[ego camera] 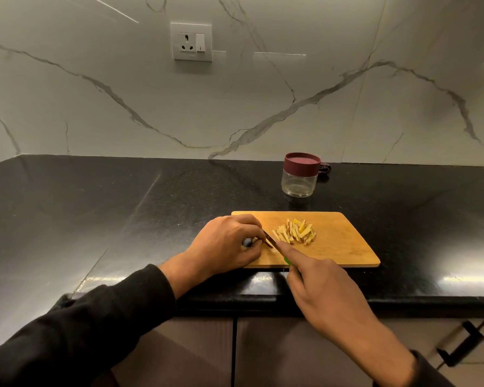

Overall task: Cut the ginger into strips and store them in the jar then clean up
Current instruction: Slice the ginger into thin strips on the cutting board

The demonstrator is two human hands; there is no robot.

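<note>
Slicing the last ginger on the board.

My left hand (pixel 227 241) pinched a ginger piece (pixel 268 243); my right hand (pixel 316 286) gripped the knife (pixel 270 238). Cut strips (pixel 295 231) lay at two o'clock, the lidded jar (pixel 301 174) at twelve.

A white marble-look wall (pixel 263 93) with grey veins rises behind a glossy black speckled countertop (pixel 95 205); a white socket plate with a switch (pixel 191 42) sits on the wall, upper centre; below the counter edge run brown cabinet doors (pixel 277 353), one with a black handle (pixel 461 343) at right; warm light glares off the counter.
</note>
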